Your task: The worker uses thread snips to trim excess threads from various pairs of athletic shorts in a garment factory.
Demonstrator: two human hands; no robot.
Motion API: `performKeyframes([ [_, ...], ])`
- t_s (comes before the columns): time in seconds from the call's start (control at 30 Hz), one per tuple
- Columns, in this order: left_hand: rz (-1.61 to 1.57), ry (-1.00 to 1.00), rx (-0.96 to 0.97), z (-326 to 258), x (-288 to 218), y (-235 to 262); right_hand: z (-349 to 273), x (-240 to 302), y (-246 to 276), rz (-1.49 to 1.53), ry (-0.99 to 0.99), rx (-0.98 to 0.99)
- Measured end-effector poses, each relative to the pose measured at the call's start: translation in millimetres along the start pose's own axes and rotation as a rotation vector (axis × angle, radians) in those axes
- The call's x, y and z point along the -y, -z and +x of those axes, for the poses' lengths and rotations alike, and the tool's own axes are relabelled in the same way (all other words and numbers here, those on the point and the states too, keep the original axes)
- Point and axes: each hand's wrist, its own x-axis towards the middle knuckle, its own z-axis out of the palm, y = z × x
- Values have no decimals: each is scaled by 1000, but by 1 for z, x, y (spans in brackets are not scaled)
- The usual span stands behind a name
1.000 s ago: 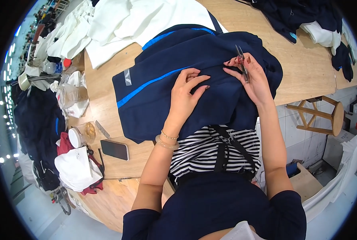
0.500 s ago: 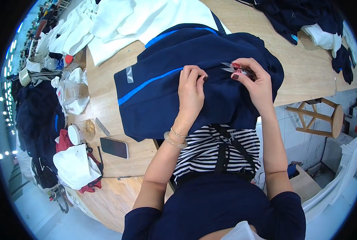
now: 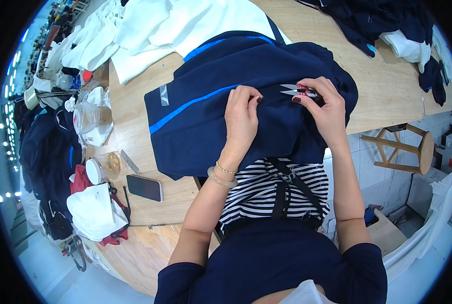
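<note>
- Navy garment (image 3: 276, 126): lies spread and loosely folded on the wooden tabletop (image 3: 383, 91), directly in front of the person, its near edge meeting the black-and-white striped cloth (image 3: 241, 187) at the lap.
- Bright blue stripe (image 3: 195, 104) runs slantwise along the garment's left part; a silver-grey patch (image 3: 164, 95) sits near its left edge.
- Right hand (image 3: 332, 111): grip closed on small snips (image 3: 301, 92) with red parts, held between thumb and fingers above the garment. Blades point left, toward the other hand; their tips stand apart.
- Left hand (image 3: 242, 116): grip closed, thumb and forefinger brought together over the garment, left of the snips. Whether thread or fabric is pinched there cannot be told. Two bracelets (image 3: 223, 178) circle the wrist.
- Left of the garment: a dark phone (image 3: 145, 188) lies flat; a slim metallic tool (image 3: 129, 161) lies beyond it, near a clear jar (image 3: 113, 163).
- Far side: white fabric (image 3: 200, 23) is heaped, adjoining the garment.
- Far right: dark clothing (image 3: 383, 23) lies piled on the tabletop.
- Below, right: a wooden stool (image 3: 403, 148) appears tipped in view.
</note>
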Motion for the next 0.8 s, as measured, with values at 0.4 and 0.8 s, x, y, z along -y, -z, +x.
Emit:
performKeyframes([
  [0.4, 70, -71, -4, 2, -3, 1, -2, 0, -4, -106, 62, -4],
  [0.8, 15, 54, 13, 1, -11, 2, 4, 4, -23, -434, 269, 129],
])
